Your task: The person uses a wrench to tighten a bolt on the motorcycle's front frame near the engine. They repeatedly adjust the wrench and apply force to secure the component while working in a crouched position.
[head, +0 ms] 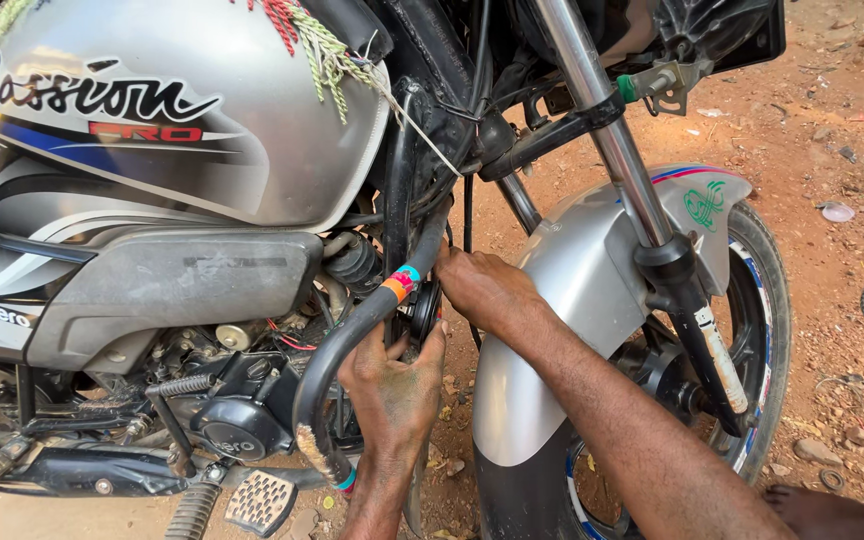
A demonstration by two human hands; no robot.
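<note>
Gripping a round black horn (pixel 424 310) behind the motorcycle's crash guard (pixel 347 345), left hand (pixel 392 385) and right hand (pixel 482 290) clamp it together.

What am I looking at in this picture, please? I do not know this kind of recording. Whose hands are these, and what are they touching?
This is one picture from a camera worn on a person's head, looking down at that person's own two bare hands. In front stands a silver motorcycle on reddish dirt ground. The left hand and the right hand both reach behind the black curved crash guard bar, next to the silver front mudguard. The fingers close around a small round black part, perhaps the horn; I cannot tell exactly. The front wheel is on the right.
</note>
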